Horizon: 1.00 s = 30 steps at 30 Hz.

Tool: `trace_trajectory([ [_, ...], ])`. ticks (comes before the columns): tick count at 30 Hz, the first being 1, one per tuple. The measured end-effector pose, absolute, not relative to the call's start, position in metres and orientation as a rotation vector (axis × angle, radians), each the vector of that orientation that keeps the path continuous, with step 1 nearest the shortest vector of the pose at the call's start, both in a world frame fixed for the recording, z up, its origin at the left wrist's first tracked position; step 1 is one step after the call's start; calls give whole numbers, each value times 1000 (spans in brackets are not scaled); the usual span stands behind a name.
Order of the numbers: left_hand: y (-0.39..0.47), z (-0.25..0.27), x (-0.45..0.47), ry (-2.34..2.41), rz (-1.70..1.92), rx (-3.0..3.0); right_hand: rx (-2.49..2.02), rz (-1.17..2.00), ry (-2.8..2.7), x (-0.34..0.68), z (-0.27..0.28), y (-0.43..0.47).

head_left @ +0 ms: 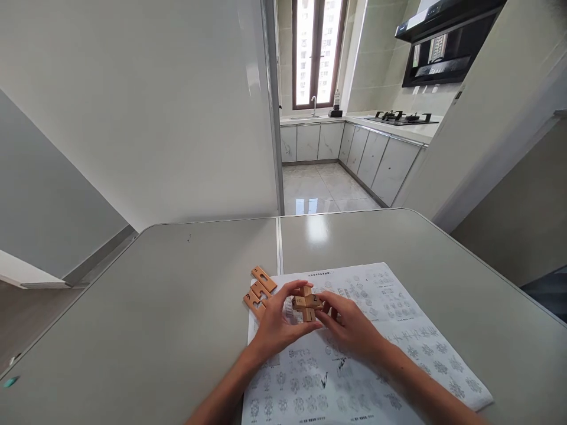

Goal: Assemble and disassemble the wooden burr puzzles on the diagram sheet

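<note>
Between my two hands is a small wooden burr puzzle [307,303], partly assembled from interlocking pieces with dark numbers on them. My left hand [279,324] grips it with the fingers at its top and the thumb at its bottom. From the right, my right hand [344,319] pinches its side; some of those fingertips are hidden. Several loose, notched wooden puzzle pieces [261,282] lie just left of my left hand, partly on the paper. Under both hands spreads a printed instruction sheet [305,369] with rows of puzzle diagrams and a few handwritten check marks.
The grey table [177,307] has a seam running down its middle. Near its left edge lies a small green object [11,382]. Beyond the far edge, a doorway opens on a kitchen with white cabinets [308,141] and a gas stove [403,118].
</note>
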<state>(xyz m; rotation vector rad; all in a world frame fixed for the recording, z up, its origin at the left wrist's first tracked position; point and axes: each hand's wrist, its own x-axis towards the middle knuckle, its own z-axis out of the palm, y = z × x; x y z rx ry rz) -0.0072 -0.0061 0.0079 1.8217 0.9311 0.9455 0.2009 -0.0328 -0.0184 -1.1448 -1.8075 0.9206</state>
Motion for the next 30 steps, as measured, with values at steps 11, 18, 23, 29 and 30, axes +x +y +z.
trace_trajectory([
  [11, -8, 5, -5, 1005, 968, 1863, -1188, 677, -1798, 201, -31, -34],
  [18, -8, 9, -5, 1005, 982, 1835, -1109, 1145, -1674, 206, -14, -31],
  [23, -9, 10, -4, 968, 956, 1880, -1131, 1077, -1615, 207, -16, -29],
  [29, -9, 9, -4, 979, 938, 1921, -1146, 1090, -1596, 206, -17, -30],
  [30, -9, 9, -5, 982, 936, 1921, -1152, 1094, -1591, 206, -18, -30],
])
